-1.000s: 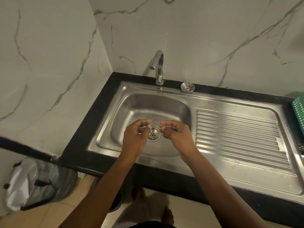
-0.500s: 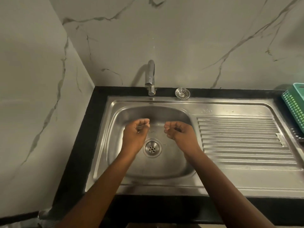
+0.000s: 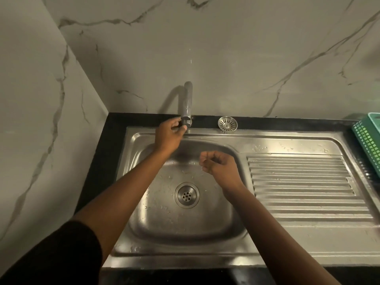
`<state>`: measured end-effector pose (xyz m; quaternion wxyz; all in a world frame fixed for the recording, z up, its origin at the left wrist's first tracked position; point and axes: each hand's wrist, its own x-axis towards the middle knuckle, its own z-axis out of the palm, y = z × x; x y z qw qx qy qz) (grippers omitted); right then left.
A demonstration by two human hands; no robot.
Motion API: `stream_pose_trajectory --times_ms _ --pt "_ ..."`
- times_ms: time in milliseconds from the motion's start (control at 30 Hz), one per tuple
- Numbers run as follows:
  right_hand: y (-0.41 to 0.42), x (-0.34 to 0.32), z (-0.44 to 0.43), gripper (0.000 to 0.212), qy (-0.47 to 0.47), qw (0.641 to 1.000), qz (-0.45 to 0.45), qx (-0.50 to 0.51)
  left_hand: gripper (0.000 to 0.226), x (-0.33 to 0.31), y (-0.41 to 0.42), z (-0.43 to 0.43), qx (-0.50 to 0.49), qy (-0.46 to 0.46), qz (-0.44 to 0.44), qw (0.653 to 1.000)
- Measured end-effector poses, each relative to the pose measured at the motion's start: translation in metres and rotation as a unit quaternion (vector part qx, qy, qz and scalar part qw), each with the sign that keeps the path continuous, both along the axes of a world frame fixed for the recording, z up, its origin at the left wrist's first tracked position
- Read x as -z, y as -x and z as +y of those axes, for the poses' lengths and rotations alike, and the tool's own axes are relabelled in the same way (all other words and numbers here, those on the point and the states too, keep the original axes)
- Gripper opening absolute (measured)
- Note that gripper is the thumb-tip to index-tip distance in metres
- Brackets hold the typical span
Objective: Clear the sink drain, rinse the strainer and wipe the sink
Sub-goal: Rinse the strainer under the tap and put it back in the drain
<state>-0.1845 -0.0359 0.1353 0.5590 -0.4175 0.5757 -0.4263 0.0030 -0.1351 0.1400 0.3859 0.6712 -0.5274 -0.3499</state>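
The left hand [image 3: 169, 135] gripped the faucet [image 3: 186, 103] base, the right hand [image 3: 220, 164] hung loosely curled and empty over the sink [image 3: 185, 225] basin, and the strainer [image 3: 227, 124] sat on the back ledge just right of the faucet, nearer the left hand.

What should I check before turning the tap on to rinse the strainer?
1. Left hand on the tap base: ok.
2. Strainer in hand under the spout: not ok, it lies on the black counter ledge.
3. Right hand free: cannot tell, its fingers are curled shut.
4. Drain clear of debris: ok, holes look open.
5. Water off: ok, no stream visible.
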Motion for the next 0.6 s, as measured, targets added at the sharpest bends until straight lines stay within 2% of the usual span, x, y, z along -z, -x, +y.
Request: stream_pose_trajectory --times_ms 400,533,600 --pt "0.004 0.021 -0.024 0.013 -0.022 1.0 0.012 0.004 0.035 0.017 0.007 -0.052 -0.026 0.023 -0.043 0.998" --pt "0.01 0.026 -0.037 0.017 -0.035 0.999 -0.001 0.021 0.014 0.025 -0.005 -0.053 -0.019 -0.001 0.041 0.999" --pt "0.015 0.029 -0.046 0.013 -0.052 0.997 -0.02 0.047 0.023 0.024 -0.008 -0.049 -0.013 -0.01 0.079 0.997"
